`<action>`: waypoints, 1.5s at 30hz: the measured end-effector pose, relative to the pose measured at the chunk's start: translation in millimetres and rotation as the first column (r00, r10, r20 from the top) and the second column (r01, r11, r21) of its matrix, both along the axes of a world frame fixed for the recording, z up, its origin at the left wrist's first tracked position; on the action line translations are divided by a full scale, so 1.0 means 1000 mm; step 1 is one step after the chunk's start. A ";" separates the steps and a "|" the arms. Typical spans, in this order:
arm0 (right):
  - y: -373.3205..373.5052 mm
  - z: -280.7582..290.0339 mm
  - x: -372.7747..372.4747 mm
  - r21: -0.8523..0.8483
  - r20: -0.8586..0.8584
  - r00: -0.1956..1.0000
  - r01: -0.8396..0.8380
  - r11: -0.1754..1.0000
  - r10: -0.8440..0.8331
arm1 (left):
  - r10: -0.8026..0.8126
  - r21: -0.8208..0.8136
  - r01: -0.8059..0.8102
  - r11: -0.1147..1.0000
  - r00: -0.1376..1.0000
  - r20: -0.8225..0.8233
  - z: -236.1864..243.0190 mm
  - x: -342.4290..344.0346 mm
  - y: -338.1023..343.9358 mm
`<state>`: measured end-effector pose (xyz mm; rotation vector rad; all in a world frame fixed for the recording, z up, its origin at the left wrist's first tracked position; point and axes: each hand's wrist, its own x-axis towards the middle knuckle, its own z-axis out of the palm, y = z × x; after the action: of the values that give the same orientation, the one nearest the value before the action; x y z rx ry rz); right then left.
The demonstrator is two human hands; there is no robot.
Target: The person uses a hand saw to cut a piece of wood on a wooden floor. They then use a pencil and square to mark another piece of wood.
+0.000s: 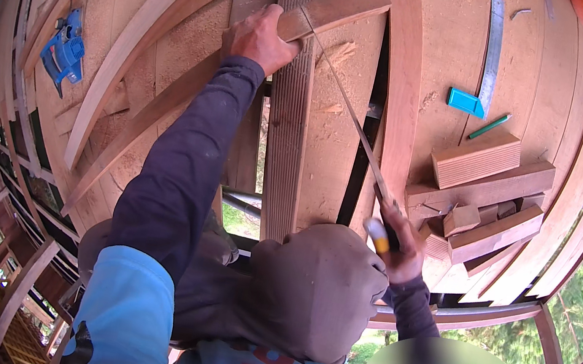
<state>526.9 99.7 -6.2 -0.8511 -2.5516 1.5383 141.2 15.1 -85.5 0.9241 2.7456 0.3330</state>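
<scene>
Near the top middle, my left hand (261, 40) is closed on a curved wooden board (347, 12), pressing it down across a long grooved beam (289, 128). My right hand (404, 247), at the right of my knee, grips the handle of a handsaw (353, 115). Its narrow blade slants up and left, and the far end lies across the curved board just right of my left hand. A dark line shows on the wood where blade and board meet. Pale sawdust is scattered beside the beam. The saw's handle is mostly hidden by my fingers.
At left lies a blue power tool (65, 51) with a cord, near more curved boards (143, 34). On the right are a try square (489, 61), a green pencil (489, 127) and a stack of wood blocks (484, 206). Gaps open between the floor planks.
</scene>
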 end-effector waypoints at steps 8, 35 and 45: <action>0.007 -0.025 -0.104 -0.064 -0.083 0.997 0.004 0.998 -0.010 | -0.022 0.017 0.022 1.000 1.000 0.012 -0.011 -0.010 -0.001; 0.006 -0.055 -0.131 -0.007 -0.178 0.982 0.060 0.998 -0.060 | -0.040 0.077 0.034 0.996 0.996 0.081 -0.017 -0.016 0.005; 0.018 -0.059 -0.145 0.117 -0.232 0.972 0.061 0.991 -0.033 | 0.002 -0.007 -0.002 1.000 0.999 0.042 -0.009 -0.011 0.014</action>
<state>381.7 117.7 -65.4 -0.6708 -2.4129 1.3600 130.2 29.5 -94.0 0.9021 2.7078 0.3385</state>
